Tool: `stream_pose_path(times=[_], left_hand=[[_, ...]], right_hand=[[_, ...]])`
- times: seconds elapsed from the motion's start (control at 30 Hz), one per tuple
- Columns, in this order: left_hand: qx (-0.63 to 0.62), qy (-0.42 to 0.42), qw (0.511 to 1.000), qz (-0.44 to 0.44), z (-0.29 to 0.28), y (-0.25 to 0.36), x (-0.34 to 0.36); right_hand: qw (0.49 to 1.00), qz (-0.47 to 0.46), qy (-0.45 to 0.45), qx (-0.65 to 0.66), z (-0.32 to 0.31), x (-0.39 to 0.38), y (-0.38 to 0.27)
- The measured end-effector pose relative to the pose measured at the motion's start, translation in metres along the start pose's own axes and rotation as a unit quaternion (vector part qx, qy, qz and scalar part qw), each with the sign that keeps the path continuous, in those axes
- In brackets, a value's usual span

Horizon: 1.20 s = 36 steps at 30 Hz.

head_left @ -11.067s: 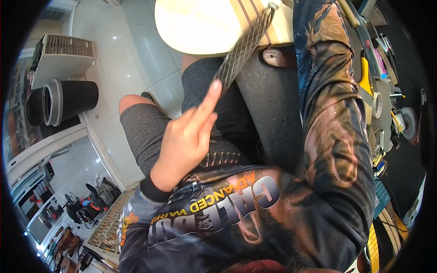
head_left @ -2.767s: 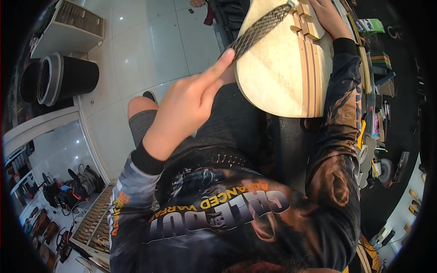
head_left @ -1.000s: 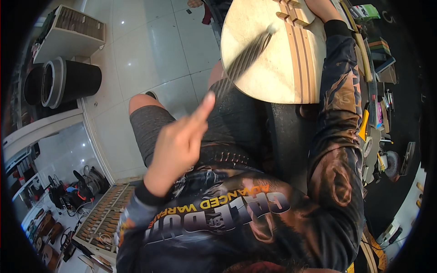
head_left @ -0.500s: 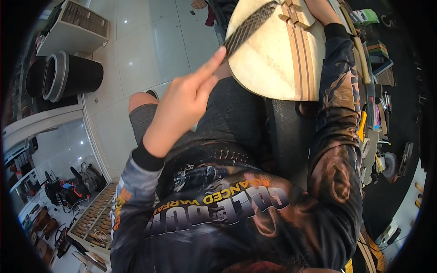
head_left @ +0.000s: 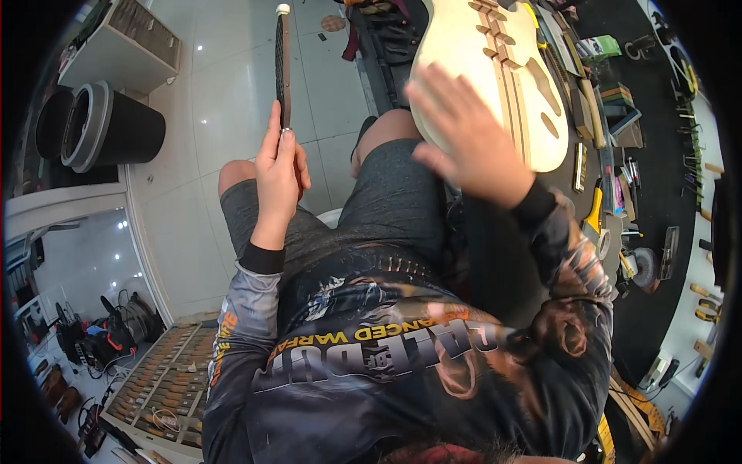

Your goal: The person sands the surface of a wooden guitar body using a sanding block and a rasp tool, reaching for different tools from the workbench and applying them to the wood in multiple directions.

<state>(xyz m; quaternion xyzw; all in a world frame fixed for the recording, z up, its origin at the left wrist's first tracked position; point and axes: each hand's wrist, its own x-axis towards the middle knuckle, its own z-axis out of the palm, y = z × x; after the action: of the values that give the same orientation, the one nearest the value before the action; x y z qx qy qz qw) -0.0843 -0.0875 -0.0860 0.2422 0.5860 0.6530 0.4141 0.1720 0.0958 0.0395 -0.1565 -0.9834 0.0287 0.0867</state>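
My left hand (head_left: 276,174) is closed round a long, dark mesh-faced rasp (head_left: 282,69) with a white tip, held upright and to the left of a pale wooden guitar body (head_left: 452,35). My right hand (head_left: 468,143) has its fingers spread over the lower left part of that body, a little blurred; I cannot tell if it touches. The body has dark lengthwise stripes, several small raised wooden blocks across them and dark cut-outs at its right, and it lies over a black support (head_left: 495,255).
Along the right runs a black bench (head_left: 661,193) crowded with strips, tools and a yellow-handled tool (head_left: 593,209). A black bin (head_left: 131,131) and a small cabinet (head_left: 124,54) stand on the tiled floor at left. A tray of wooden-handled tools (head_left: 158,379) is at lower left.
The rasp has swung leftward off the body and now points straight up. My right hand has come from the far right edge down toward me, opened. The body appears farther right.
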Motion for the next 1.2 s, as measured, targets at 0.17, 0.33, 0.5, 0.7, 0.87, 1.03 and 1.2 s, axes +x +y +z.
stream_pose_path(times=[0.17, 0.33, 0.5, 0.7, 0.87, 1.03, 1.2], left_hand=[[-0.028, 0.041, 0.999, 0.004, -0.019, -0.026, 0.014], [-0.025, 0.054, 0.998, -0.007, -0.05, -0.048, 0.018], [-0.063, 0.072, 0.993, -0.073, -0.064, -0.067, 0.022], [-0.105, 0.086, 0.988, -0.075, -0.08, -0.067, 0.026], [-0.127, 0.066, 0.985, -0.091, -0.077, -0.067, 0.024], [-0.134, 0.063, 0.985, -0.086, -0.081, -0.069, 0.024], [-0.14, 0.062, 0.984, -0.09, -0.083, -0.07, 0.022]], right_hand=[[0.976, -0.115, -0.116, 0.143, 0.042, -0.007, -0.085], [1.0, 0.001, 0.013, 0.01, -0.017, 0.022, -0.016], [0.994, 0.066, 0.075, -0.053, 0.018, 0.015, -0.022], [0.988, -0.151, -0.027, 0.03, 0.025, 0.005, -0.089], [0.985, 0.045, 0.102, -0.135, -0.008, 0.016, 0.01], [0.997, -0.045, -0.068, 0.0, 0.031, -0.007, -0.065], [0.995, -0.085, 0.026, 0.035, 0.006, 0.007, -0.035]])
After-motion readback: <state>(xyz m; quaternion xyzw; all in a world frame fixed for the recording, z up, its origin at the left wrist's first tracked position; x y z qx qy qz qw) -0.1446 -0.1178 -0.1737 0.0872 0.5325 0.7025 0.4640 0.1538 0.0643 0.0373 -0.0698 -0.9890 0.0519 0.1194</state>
